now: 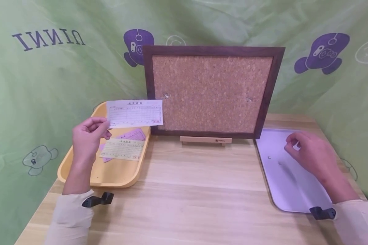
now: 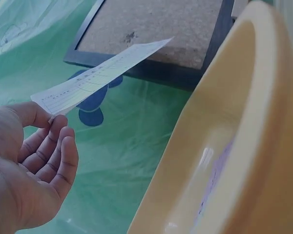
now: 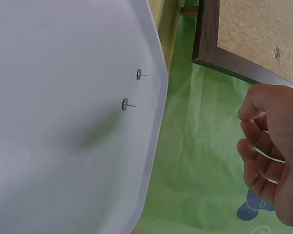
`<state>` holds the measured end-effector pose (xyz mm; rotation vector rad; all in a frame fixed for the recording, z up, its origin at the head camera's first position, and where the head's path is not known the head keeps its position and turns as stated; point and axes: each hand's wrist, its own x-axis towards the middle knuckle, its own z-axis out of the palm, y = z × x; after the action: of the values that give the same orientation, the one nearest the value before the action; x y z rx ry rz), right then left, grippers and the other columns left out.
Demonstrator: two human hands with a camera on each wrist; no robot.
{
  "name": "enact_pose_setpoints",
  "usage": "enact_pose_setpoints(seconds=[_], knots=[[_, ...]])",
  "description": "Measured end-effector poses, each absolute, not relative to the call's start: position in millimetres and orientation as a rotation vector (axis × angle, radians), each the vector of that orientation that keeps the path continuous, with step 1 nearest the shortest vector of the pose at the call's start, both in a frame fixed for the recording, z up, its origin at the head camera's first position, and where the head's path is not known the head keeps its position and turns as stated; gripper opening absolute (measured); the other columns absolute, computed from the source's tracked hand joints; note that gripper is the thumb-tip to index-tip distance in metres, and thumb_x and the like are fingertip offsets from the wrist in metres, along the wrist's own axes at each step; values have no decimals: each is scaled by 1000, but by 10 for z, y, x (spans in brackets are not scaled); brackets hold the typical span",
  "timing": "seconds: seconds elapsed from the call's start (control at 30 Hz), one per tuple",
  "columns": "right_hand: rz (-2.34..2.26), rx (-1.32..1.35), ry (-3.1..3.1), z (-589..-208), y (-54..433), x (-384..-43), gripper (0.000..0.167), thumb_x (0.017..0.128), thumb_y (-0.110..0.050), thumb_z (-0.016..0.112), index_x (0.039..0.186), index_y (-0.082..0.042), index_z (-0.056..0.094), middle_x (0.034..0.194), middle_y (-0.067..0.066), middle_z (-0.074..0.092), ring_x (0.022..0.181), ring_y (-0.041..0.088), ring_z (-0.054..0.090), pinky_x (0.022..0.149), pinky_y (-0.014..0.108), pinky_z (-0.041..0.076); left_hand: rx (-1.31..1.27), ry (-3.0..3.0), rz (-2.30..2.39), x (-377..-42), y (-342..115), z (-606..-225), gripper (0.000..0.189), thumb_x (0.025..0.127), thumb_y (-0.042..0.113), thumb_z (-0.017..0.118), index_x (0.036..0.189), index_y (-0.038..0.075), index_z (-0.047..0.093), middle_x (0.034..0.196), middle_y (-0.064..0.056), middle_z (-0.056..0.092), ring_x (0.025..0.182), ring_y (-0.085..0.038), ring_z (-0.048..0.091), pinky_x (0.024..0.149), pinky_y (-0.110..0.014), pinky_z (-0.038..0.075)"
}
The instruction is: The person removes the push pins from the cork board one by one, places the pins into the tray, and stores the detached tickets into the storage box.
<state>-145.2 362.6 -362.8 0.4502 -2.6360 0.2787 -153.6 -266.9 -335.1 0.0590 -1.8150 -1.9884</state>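
Observation:
My left hand (image 1: 89, 136) pinches the left edge of a white receipt slip (image 1: 135, 113) between thumb and fingertips. The slip hangs over the far part of the yellow tray (image 1: 128, 184) and overlaps the left frame of the cork board (image 1: 211, 92). Over the white tray (image 1: 282, 206), my right hand (image 1: 312, 153) has thumb and index finger pinched together. A tiny dark tip pokes out between them in the right wrist view, seemingly a thumbtack (image 3: 239, 117), mostly hidden by the fingers. Two silver thumbtacks (image 3: 138, 74) lie in the white tray.
A pale yellow slip (image 1: 122, 149) lies over pink slips (image 1: 138, 133) in the yellow tray. The dark-framed board stands upright on a small wooden stand (image 1: 206, 140) at the table's back. Green printed cloth (image 1: 64, 75) hangs behind. Bare wood table (image 1: 196, 190) spans between the trays.

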Motion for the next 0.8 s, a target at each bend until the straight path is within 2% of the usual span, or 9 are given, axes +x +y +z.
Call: enact_pose_setpoints(seconds=[0.13,0.57,0.8], knots=[[283,389,-2695,-3645,3656,-1444,11,77,-3,70,88,-6,71,77,12,70,63,29,64,49,39,45,94,-1830,-1966,-1541,-2742,-3386,6,90,-5,75,96,-5,73,75,-8,71,54,-14,62,52,-19,54],[273,341,-2829,-3699,3708,-1416,12,80,-6,73,92,-3,72,81,13,73,65,31,66,48,37,44,215,-1901,-1937,-1557,-3017,-3488,11,90,-1,77,97,-8,73,74,-6,72,53,-13,62,52,-18,53],[275,341,-2882,-3735,3741,-1392,13,81,-8,75,93,-3,73,80,10,73,66,28,65,51,39,46,313,-2029,-1803,-1548,-3054,-3521,3,91,-1,75,94,-1,75,74,-1,71,53,-11,61,51,-16,52]])
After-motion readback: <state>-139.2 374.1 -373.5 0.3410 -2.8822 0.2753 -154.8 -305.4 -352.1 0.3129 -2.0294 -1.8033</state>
